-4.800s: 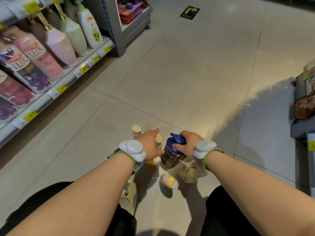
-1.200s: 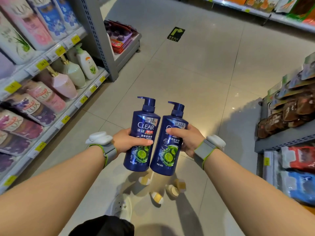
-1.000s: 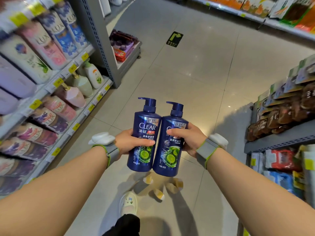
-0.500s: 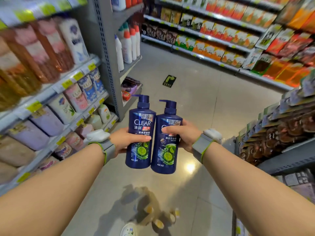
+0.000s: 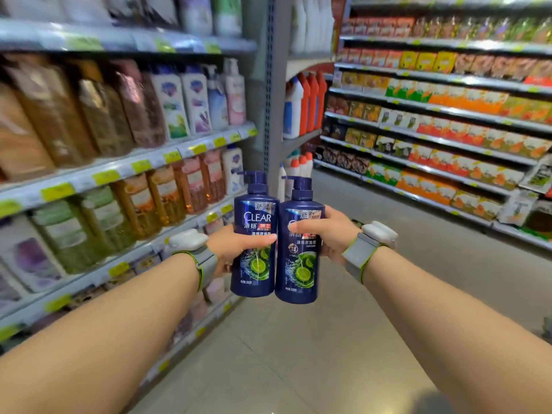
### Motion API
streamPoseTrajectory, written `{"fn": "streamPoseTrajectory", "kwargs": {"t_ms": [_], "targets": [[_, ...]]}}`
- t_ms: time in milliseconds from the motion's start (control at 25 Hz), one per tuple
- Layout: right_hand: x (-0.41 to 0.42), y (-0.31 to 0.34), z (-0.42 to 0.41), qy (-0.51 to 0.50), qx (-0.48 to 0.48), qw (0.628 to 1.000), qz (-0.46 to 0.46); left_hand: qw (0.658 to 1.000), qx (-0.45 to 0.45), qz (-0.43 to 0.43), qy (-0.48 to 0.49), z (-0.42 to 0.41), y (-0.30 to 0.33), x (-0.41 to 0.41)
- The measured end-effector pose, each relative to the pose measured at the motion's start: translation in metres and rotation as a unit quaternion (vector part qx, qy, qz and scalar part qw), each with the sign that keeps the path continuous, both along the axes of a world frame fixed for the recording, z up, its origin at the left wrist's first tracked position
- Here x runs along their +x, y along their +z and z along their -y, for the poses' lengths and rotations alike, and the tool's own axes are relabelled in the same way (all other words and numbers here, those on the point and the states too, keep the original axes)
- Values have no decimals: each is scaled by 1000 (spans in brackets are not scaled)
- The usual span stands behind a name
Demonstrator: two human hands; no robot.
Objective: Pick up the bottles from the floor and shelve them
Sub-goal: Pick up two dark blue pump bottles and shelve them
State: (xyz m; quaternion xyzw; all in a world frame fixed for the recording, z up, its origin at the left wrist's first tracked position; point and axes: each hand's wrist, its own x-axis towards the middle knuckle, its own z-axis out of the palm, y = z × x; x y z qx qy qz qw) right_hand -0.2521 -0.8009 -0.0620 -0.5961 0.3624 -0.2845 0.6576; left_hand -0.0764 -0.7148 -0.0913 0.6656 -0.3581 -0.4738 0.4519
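Two dark blue CLEAR pump bottles stand upright side by side in front of me, above the aisle floor. My left hand (image 5: 236, 246) grips the left bottle (image 5: 254, 264) around its middle. My right hand (image 5: 325, 231) grips the right bottle (image 5: 298, 273), thumb across its label. The bottles touch each other. Both wrists carry grey bands with white sensors. The bottles on the floor are out of view.
A tall shelf unit (image 5: 143, 162) on my left is packed with soap and shampoo bottles behind yellow price tags. A grey upright post (image 5: 273, 115) ends it. Snack shelves (image 5: 433, 138) line the far right. The tiled aisle floor (image 5: 313, 354) runs between them.
My view has lifted from the floor to the shelves. Both hands keep the same hold on the two blue bottles. The small bottles on the floor have dropped out of sight.
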Motion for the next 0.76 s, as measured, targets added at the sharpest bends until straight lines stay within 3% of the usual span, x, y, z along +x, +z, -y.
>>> {"fn": "streamPoseTrajectory", "kwargs": {"t_ms": [280, 760], "targets": [[12, 62, -39, 119, -67, 990, 46, 985, -24, 64, 157, -70, 54, 0], [68, 61, -179, 303, -72, 948, 73, 925, -19, 115, 361, -274, 73, -9]]}}
